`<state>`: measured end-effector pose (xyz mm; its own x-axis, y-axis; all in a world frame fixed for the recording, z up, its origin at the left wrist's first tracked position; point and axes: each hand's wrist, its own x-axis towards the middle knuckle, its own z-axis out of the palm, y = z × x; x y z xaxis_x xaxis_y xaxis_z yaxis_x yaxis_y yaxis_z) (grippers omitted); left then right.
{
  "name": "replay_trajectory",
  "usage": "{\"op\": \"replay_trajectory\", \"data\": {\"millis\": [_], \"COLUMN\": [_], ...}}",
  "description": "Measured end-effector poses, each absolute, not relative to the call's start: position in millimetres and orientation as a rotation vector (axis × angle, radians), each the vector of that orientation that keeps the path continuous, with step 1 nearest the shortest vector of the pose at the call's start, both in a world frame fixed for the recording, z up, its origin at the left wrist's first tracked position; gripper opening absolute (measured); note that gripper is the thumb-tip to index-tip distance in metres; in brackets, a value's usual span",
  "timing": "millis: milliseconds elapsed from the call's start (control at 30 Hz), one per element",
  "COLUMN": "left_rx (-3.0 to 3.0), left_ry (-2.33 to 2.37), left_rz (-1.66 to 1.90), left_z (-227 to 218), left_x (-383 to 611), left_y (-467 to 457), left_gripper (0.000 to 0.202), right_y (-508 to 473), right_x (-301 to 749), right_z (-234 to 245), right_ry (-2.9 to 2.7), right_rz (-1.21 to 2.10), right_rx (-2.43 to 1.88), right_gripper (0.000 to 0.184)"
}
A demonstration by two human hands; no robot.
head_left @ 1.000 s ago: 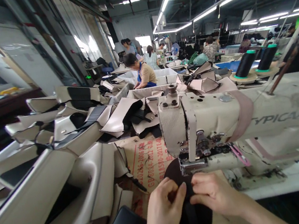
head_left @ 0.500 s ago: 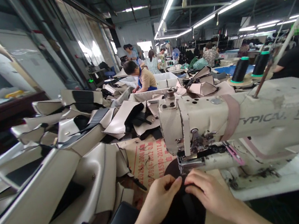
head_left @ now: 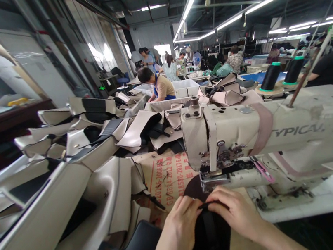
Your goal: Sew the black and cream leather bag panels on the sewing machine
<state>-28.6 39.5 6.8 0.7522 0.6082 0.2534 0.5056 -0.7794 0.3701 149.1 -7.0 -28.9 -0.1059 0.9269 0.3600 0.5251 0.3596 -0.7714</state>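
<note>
My left hand and my right hand meet at the bottom centre, both pinching a dark brown leather piece. The piece runs from my lap up under the head of a beige sewing machine. Its rounded far end shows just left of the needle area. My fingertips lie close together right in front of the presser foot, which hides the needle. Both hands have their fingers closed on the leather.
Stacks of beige and black cut leather pieces fill the left side. A printed cardboard sheet lies behind the work. Two black thread cones stand at the right rear. Other people sit at benches further back, one directly ahead.
My hands have crept slightly forward and right toward the presser foot, still gripping the dark piece. The view has shifted a little.
</note>
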Motion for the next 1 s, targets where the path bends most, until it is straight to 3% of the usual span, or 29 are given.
{"op": "replay_trajectory", "data": {"millis": [667,833,900,1000], "left_rx": [2.325,2.351,2.344,2.306], "left_ry": [0.931,0.916,0.890,0.788], "left_rz": [0.384,0.242,0.216,0.216], "left_z": [11,1,-5,-5], "left_x": [-39,-54,-48,-33], "left_y": [52,58,60,62], "left_gripper": [0.022,0.067,0.073,0.066], "right_y": [-7,-4,-3,-4], "right_x": [147,148,150,153], "right_z": [-35,-35,-36,-37], "right_ry": [-1.883,-1.883,-1.895,-1.936], "right_rz": [0.415,0.445,0.438,0.419], "right_rx": [-1.445,-1.405,-1.400,-1.383], "right_gripper": [0.022,0.022,0.021,0.023]}}
